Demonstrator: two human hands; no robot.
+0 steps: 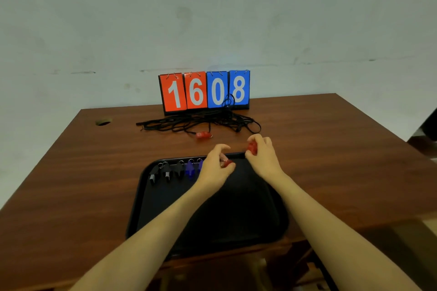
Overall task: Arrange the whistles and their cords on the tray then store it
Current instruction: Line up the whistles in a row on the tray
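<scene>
Two bare forearms come in from the bottom edge, over the black tray sitting on the brown wooden table. Left hand is low over the tray's far row, fingers pinched on a red whistle, apparently setting it in line. Right hand hovers at the tray's far rim, fingers closed around a second red whistle.

Already on the tray, along the far edge: 3 black whistles and blue whistles next to them (at least 2, the hand hides part of that stretch), split rings pointing away from the camera. A 3rd red whistle lies on the table beyond the tray, apparently attached to the pile of black cords, which is tangled in front of the flip scoreboard reading 1608.

Handling, as a judgement: whistles look like small hard plastic, light, a bit slick, so pinch across the body sides or take them by the ring. Cords are soft, limp and snag-prone; lift 1 strand at a time near its clip, not the whole heap. Tray is stiff, so grip both side rims and keep it level, since loose whistles can slide.
</scene>
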